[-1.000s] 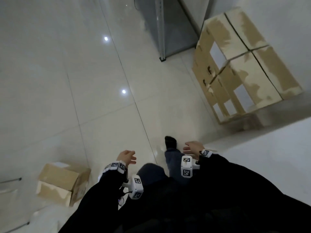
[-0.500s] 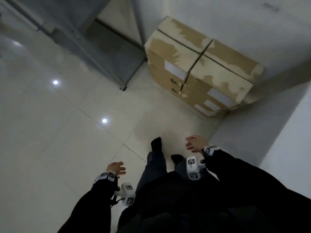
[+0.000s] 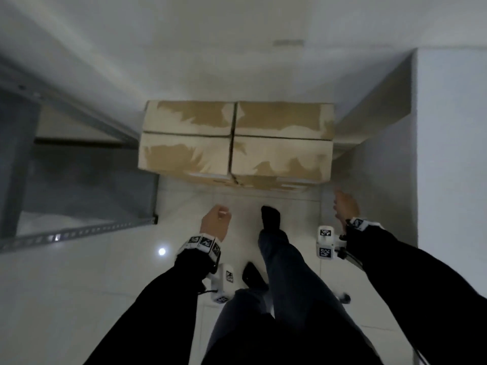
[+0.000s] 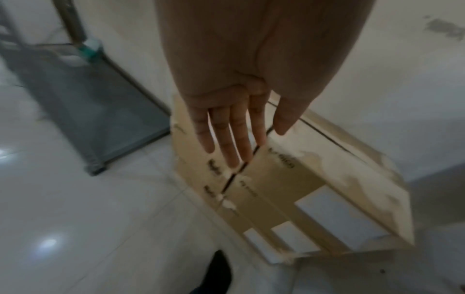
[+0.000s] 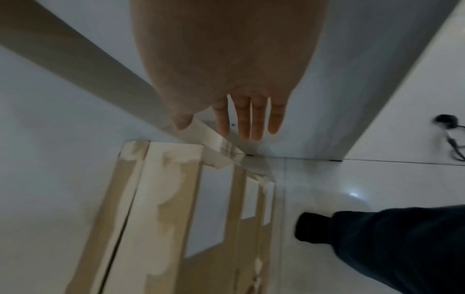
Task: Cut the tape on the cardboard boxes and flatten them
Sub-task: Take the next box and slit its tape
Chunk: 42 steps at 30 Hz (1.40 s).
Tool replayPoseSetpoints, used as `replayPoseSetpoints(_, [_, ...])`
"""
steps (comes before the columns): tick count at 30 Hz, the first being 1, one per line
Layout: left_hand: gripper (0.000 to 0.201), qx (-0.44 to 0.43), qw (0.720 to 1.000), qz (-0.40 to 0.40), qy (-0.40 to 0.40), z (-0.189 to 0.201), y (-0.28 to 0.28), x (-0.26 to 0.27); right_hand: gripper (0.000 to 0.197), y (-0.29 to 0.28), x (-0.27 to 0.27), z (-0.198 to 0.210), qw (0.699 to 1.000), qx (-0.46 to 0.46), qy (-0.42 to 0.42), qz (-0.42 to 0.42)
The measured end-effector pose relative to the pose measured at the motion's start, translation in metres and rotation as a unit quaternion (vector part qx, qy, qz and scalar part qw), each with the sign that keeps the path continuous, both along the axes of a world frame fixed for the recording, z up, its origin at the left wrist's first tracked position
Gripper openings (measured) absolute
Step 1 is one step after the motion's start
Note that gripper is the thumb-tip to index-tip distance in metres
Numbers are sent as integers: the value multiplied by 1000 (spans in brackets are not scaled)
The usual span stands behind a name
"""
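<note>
A stack of brown cardboard boxes (image 3: 237, 140) with torn, pale patches stands against the white wall straight ahead; the same boxes (image 4: 289, 189) fill the left wrist view and the boxes (image 5: 161, 208) show lower left in the right wrist view. My left hand (image 3: 214, 219) hangs in the air short of the stack's front left, fingers (image 4: 226, 139) straight and empty. My right hand (image 3: 344, 204) is raised near the stack's front right corner, fingers (image 5: 249, 119) straight, holding nothing. Neither hand touches the boxes.
A grey metal shelf frame (image 3: 79, 230) stands left of the boxes. A white wall corner (image 3: 448, 154) juts out on the right. My dark-trousered legs (image 3: 279, 259) step over the glossy white tiled floor (image 3: 79, 299). A black cable (image 5: 450, 127) lies by the right wall.
I have walked and turned toward the stack, which now sits square ahead and much closer. Both empty hands have risen toward it. The small box on the floor has left the view.
</note>
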<state>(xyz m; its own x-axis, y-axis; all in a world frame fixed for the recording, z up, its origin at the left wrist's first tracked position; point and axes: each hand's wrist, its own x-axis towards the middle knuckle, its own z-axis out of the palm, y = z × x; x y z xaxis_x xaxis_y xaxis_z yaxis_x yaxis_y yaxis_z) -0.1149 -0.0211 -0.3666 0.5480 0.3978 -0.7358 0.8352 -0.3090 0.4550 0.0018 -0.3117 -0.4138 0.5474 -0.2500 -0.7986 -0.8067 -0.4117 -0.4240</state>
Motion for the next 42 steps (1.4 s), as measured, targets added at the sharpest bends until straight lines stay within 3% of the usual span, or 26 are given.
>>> replayPoseSetpoints(3, [29, 35, 997, -16, -65, -11, -4, 93, 56, 13, 60, -14, 995, -43, -90, -10])
replayPoseSetpoints(5, [36, 56, 995, -18, -81, -28, -3, 147, 73, 20, 97, -30, 991, -40, -118, -56])
replayPoseSetpoints(9, [43, 96, 995, 2, -39, -65, 2, 215, 65, 33, 144, -64, 996, -3, -80, -24])
replayPoseSetpoints(14, [54, 149, 988, 23, 37, -97, 1, 240, 68, 35, 151, -101, 997, 8, -68, -34])
replayPoseSetpoints(18, [57, 161, 985, 41, 51, -106, 5, 251, 59, 29, 145, -112, 993, 6, -119, -4])
replayPoseSetpoints(24, [53, 143, 989, -17, 32, -105, -2, 259, 49, 19, 147, -108, 991, 23, -129, 21])
replayPoseSetpoints(28, [55, 121, 992, -4, 28, -81, 3, 254, 49, 17, 145, -82, 991, 41, -128, 9])
replayPoseSetpoints(35, [45, 118, 989, 13, -93, 14, -1, 220, 48, 10, 127, 15, 985, 42, -169, 0])
replayPoseSetpoints(38, [45, 107, 979, 22, -171, 61, 3, 191, 53, 7, 101, 58, 982, 49, -180, 6])
replayPoseSetpoints(42, [35, 102, 945, 19, -310, 121, 16, 140, 63, 9, 49, 118, 969, 64, -238, -13])
